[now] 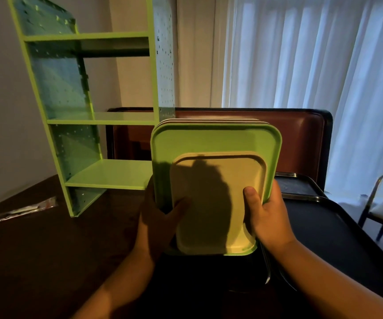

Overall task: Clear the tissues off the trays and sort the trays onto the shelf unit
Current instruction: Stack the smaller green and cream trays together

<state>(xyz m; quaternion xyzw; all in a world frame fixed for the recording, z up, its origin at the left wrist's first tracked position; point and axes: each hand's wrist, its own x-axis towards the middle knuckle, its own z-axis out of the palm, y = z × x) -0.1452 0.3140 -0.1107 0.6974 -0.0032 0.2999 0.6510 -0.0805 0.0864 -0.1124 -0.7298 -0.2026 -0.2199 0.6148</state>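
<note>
Head view: you had both hands, left (160, 219) & right (270, 217), closed on a tilted stack (215, 143) of trays, cream tray (218, 203) on top, just right of the shelf (107, 173). No tissues visible, so prob. the sorting step. Next: split the stack & slide trays in level.

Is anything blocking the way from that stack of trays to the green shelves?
Nothing visible. Both hands, left and right, hold the tray stack upright just right of the shelf unit, whose open shelves look bare. Only open air lies between.
</note>
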